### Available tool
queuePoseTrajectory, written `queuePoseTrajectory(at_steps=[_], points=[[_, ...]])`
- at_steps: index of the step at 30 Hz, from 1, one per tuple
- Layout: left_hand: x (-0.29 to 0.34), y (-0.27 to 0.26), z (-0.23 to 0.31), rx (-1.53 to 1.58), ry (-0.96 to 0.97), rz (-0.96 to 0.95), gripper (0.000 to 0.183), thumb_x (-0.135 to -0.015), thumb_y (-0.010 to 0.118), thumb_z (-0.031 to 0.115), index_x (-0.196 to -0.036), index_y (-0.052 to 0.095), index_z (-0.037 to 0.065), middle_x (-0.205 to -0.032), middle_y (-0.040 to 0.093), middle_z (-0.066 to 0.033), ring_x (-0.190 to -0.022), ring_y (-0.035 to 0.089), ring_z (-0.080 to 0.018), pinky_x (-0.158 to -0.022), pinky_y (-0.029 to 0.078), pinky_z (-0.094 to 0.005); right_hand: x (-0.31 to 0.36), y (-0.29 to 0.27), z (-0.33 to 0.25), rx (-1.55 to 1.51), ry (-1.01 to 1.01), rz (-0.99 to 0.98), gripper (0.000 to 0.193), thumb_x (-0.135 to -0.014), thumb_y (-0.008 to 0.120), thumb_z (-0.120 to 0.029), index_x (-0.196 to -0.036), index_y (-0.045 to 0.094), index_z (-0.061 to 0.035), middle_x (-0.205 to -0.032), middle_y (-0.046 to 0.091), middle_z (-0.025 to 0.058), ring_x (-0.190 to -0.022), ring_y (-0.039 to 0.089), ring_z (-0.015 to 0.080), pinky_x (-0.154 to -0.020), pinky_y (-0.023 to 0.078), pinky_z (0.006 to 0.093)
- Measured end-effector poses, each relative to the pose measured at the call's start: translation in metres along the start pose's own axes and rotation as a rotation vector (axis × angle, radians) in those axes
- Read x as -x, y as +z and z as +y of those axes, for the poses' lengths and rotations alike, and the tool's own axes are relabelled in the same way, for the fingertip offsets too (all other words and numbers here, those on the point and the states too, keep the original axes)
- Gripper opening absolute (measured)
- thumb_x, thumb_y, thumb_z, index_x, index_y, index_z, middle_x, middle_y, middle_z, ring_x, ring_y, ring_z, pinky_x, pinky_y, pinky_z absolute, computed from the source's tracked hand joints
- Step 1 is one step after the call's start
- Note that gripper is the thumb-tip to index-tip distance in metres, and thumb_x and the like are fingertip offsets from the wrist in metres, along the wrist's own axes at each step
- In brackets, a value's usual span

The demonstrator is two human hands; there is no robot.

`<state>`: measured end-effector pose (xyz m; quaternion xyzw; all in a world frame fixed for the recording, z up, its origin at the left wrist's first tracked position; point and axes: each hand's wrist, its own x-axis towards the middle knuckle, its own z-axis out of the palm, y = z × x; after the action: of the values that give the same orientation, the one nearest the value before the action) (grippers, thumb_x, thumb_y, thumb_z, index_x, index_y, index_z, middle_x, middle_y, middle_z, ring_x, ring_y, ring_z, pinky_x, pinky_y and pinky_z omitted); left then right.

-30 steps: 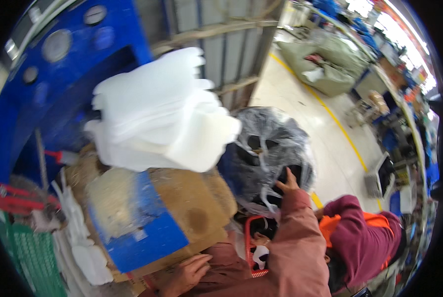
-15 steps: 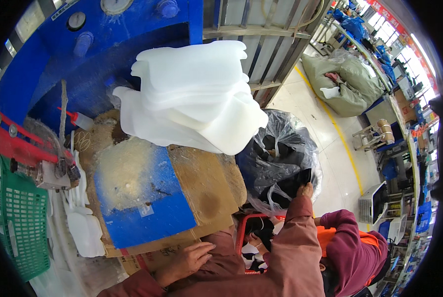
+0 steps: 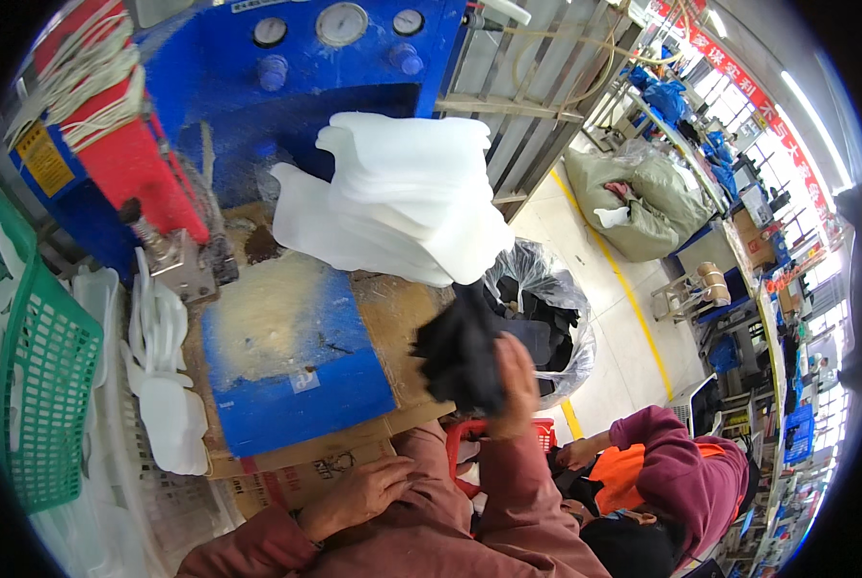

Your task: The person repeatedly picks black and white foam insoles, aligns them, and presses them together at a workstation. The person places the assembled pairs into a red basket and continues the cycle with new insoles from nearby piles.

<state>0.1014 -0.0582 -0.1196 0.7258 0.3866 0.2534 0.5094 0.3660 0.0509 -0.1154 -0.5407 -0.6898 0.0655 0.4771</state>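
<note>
My right hand (image 3: 516,390) is closed on a dark bundle of black fabric (image 3: 458,354), held above the right edge of the cardboard-covered bench (image 3: 402,313). Its fingers are partly hidden behind the cloth. On my thigh rests my left hand (image 3: 358,496), empty, palm down with its fingers stretched out. A clear plastic bag (image 3: 582,332) with more black pieces stands just beyond my right hand. Behind the fabric, a tall stack of smooth white shaped sheets (image 3: 407,197) lies at the back of the bench.
A blue sheet (image 3: 291,419) strewn with pale powder covers the bench front. At left are a red machine part (image 3: 142,173), a green basket (image 3: 60,424) and white sole-shaped pieces (image 3: 172,424). A co-worker (image 3: 676,472) bends close at my right, near a red basket (image 3: 544,433).
My right hand has come out of the plastic bag and moved left with the black fabric. My view has shifted left. The left hand stays on my thigh.
</note>
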Motion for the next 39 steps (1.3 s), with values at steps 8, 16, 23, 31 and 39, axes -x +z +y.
queuePoseTrajectory(at_steps=[8,16,23,31,39], points=[[0.014,-0.041,0.024,-0.074,0.022,0.176,0.031,-0.1,0.067,0.013,-0.129,0.069,0.002,-0.131,0.068,-0.0164,-0.116,0.068,-0.0354,-0.097,0.056,-0.0405,0.015,0.023,0.005,0.234,-0.207,-0.573,0.065,-0.082,0.064,-0.008,-0.147,0.055,-0.0121,-0.151,0.051,0.0199,-0.145,0.043,0.0415,-0.121,0.032,0.0559],[-0.049,-0.081,0.034,-0.295,0.186,0.315,0.03,-0.097,0.071,0.01,-0.126,0.071,0.004,-0.132,0.069,-0.0125,-0.115,0.069,-0.0328,-0.096,0.057,-0.0388,0.028,0.04,0.002,0.179,-0.152,-0.435,0.063,-0.083,0.081,-0.018,-0.141,0.061,-0.0091,-0.149,0.054,0.018,-0.141,0.047,0.0416,-0.117,0.038,0.0518],[-0.054,-0.09,0.028,-0.332,0.103,0.366,0.039,-0.095,0.072,0.007,-0.133,0.067,0.005,-0.141,0.062,-0.0141,-0.124,0.063,-0.0348,-0.103,0.053,-0.0408,-0.001,0.047,-0.002,-0.184,0.257,-0.121,0.027,-0.096,0.066,-0.006,-0.122,0.071,-0.0038,-0.112,0.074,0.0181,-0.106,0.071,0.0361,-0.091,0.056,0.0389],[-0.063,-0.09,0.051,-0.826,0.408,0.446,0.065,-0.092,0.072,0.007,-0.153,0.05,0.013,-0.158,0.041,-0.0197,-0.142,0.045,-0.0462,-0.117,0.037,-0.0603,-0.046,-0.005,-0.054,-0.286,0.2,-0.263,0.024,-0.1,0.062,-0.006,-0.122,0.07,-0.002,-0.106,0.074,0.0198,-0.099,0.073,0.0332,-0.087,0.056,0.0367],[-0.09,-0.105,0.05,-0.949,0.495,0.542,0.047,-0.078,0.069,-0.004,-0.125,0.071,0.004,-0.138,0.061,-0.0149,-0.128,0.059,-0.035,-0.112,0.046,-0.0521,-0.084,0.016,-0.084,-0.339,-0.022,-0.374,0.022,-0.099,0.061,-0.006,-0.118,0.07,0.0,-0.108,0.072,0.0208,-0.103,0.07,0.0377,-0.089,0.055,0.0399]])
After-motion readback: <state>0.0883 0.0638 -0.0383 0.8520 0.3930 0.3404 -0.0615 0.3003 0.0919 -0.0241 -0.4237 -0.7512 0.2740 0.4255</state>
